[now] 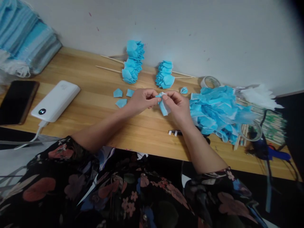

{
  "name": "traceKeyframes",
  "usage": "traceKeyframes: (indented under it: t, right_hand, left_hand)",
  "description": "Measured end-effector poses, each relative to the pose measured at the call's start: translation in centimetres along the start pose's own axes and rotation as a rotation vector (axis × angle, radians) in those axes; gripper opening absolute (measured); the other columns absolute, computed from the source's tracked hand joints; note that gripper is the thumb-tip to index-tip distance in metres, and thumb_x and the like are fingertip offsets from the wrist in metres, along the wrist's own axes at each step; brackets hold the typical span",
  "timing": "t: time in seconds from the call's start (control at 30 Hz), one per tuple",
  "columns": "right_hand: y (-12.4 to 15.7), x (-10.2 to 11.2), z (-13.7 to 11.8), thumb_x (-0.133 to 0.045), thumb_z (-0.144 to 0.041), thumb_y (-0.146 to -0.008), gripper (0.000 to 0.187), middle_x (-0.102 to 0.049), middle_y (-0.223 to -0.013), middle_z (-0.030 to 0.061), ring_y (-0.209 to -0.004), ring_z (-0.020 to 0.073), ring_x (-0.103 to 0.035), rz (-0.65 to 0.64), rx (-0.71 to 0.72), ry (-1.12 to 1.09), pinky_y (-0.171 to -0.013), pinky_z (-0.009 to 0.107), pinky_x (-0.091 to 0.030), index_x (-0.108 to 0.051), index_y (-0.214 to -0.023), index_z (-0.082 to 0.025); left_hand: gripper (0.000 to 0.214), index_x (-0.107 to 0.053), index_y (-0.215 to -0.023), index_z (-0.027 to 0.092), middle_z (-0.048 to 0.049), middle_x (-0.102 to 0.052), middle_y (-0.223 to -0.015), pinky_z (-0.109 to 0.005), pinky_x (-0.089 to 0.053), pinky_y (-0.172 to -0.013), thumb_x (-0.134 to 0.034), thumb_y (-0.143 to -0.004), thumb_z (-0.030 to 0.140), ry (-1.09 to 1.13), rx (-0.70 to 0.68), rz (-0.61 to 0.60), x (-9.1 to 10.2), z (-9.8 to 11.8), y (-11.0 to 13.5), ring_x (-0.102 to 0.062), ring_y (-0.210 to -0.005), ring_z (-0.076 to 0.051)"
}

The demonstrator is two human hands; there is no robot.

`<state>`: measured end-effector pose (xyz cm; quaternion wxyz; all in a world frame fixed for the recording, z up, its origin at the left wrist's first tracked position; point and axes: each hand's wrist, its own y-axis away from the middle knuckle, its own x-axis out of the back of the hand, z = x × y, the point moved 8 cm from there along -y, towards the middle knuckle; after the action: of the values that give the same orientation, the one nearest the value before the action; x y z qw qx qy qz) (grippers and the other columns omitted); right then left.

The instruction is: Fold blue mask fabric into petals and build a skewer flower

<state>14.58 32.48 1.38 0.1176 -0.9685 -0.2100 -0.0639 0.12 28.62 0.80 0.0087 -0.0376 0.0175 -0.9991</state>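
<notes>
Between my two hands, over the middle of the table, is a piece of blue and white fabric [164, 107]. My left hand [143, 100] pinches its left edge between thumb and finger. With thumb and fingers, my right hand [177, 106] grips its upper right part. Several cut blue pieces [121, 103] lie just left of my left hand. A small curled blue piece [184, 90] rests above my right hand. Behind the hands lie blue fabric flowers on sticks, one group [130, 71] at left and another [165, 76] at right.
A heap of blue fabric pieces [218, 110] sits right of my hands, with a tape roll [211, 82] behind it and another roll [251, 130] at its front. Scissors [175, 132] lie partly under my right arm. At left are a power bank [57, 100], phone [19, 102] and bagged masks [30, 38].
</notes>
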Motion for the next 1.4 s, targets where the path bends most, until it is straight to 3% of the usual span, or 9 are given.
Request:
traceKeyframes:
  t: [0.3, 0.5, 0.67, 0.8, 0.9, 1.0, 1.17, 1.3, 1.4]
  right_hand:
    - [-0.1, 0.9, -0.1, -0.075, -0.064, -0.087, 0.042, -0.055, -0.070, -0.0037, -0.062, 0.0112, -0.048, 0.105, 0.002, -0.027, -0.058, 0.026, -0.042, -0.067, -0.079, -0.024]
    - [-0.1, 0.9, 0.9, -0.069, -0.072, -0.090, 0.047, -0.063, -0.080, -0.0012, -0.067, 0.0126, -0.056, 0.078, -0.069, -0.133, -0.058, 0.027, -0.046, -0.077, -0.105, -0.029]
    - [0.0, 0.4, 0.7, -0.083, -0.068, -0.081, 0.051, -0.067, -0.082, -0.0024, -0.067, 0.0144, -0.060, 0.024, -0.005, -0.049, -0.061, 0.030, -0.053, -0.075, -0.116, -0.032]
    - [-0.1, 0.6, 0.8, -0.076, -0.063, -0.090, 0.042, -0.067, -0.081, -0.0020, -0.072, 0.0167, -0.065, 0.024, 0.025, -0.030, -0.071, 0.036, -0.061, -0.074, -0.119, -0.032]
    - [-0.1, 0.5, 1.0, -0.064, -0.059, -0.099, 0.040, -0.073, -0.093, 0.0011, -0.082, 0.0197, -0.071, -0.029, 0.017, -0.017, -0.075, 0.039, -0.064, -0.070, -0.130, -0.034]
    - [0.0, 0.4, 0.2, -0.057, -0.051, -0.103, 0.042, -0.075, -0.121, 0.0051, -0.108, 0.0253, -0.073, -0.063, 0.108, 0.099, -0.082, 0.043, -0.065, -0.062, -0.142, -0.036]
    - [0.9, -1.0, -2.3, -0.060, -0.037, -0.100, 0.055, -0.052, -0.162, 0.0052, -0.150, 0.0328, -0.049, -0.162, 0.408, 0.470, -0.113, 0.058, -0.054, -0.050, -0.154, -0.038]
    - [1.6, -2.2, -2.9, -0.061, -0.027, -0.097, 0.050, -0.046, -0.167, 0.0037, -0.155, 0.0343, -0.043, -0.221, 0.559, 0.665, -0.124, 0.066, -0.038, -0.055, -0.145, -0.039]
    - [1.5, -1.9, -2.9, -0.061, -0.019, -0.095, 0.035, -0.056, -0.157, 0.0043, -0.147, 0.0323, -0.051, -0.157, 0.584, 0.677, -0.121, 0.062, -0.042, -0.065, -0.126, -0.035]
  left_hand:
    - [0.016, -0.062, -0.073, 0.016, 0.0047, -0.057, -0.057, -0.019, -0.037, -0.050, -0.071, -0.086, 0.017, -0.059, -0.020, 0.011, 0.0, -0.3, -0.1, -0.049, -0.051, -0.006]
    - [0.014, -0.062, -0.074, 0.016, 0.0047, -0.058, -0.057, -0.019, -0.037, -0.051, -0.069, -0.086, 0.013, -0.076, -0.019, -0.004, -0.2, 0.2, 0.1, -0.049, -0.050, -0.005]
    - [0.018, -0.061, -0.073, 0.016, 0.0051, -0.057, -0.056, -0.019, -0.039, -0.052, -0.071, -0.088, 0.015, -0.052, 0.016, -0.031, -0.5, 0.1, 0.2, -0.051, -0.050, -0.006]
    - [0.020, -0.056, -0.076, 0.017, 0.0051, -0.061, -0.062, -0.019, -0.048, -0.059, -0.071, -0.088, 0.013, 0.081, 0.050, 0.024, -0.1, -0.3, -0.1, -0.057, -0.056, -0.007]
    - [0.022, -0.052, -0.077, 0.017, 0.0056, -0.061, -0.065, -0.019, -0.051, -0.061, -0.069, -0.091, 0.014, 0.181, 0.105, 0.115, 0.6, -0.7, -0.2, -0.059, -0.058, -0.007]
    - [0.024, -0.049, -0.080, 0.019, 0.0053, -0.061, -0.069, -0.022, -0.055, -0.064, -0.068, -0.095, 0.020, 0.275, 0.163, 0.188, 1.3, -1.1, -0.1, -0.061, -0.059, -0.008]
    - [0.029, -0.048, -0.083, 0.019, 0.0045, -0.061, -0.072, -0.026, -0.059, -0.072, -0.071, -0.097, 0.028, 0.393, 0.186, 0.274, 2.0, -1.1, 0.2, -0.064, -0.064, -0.010]
    - [0.029, -0.047, -0.080, 0.020, 0.0038, -0.058, -0.069, -0.024, -0.057, -0.068, -0.067, -0.100, 0.023, 0.446, 0.217, 0.281, 1.9, -1.2, 0.4, -0.061, -0.062, -0.010]
    - [0.030, -0.048, -0.082, 0.020, 0.0027, -0.062, -0.071, -0.027, -0.060, -0.073, -0.073, -0.098, 0.026, 0.481, 0.231, 0.247, 1.4, -1.4, 0.5, -0.063, -0.064, -0.010]
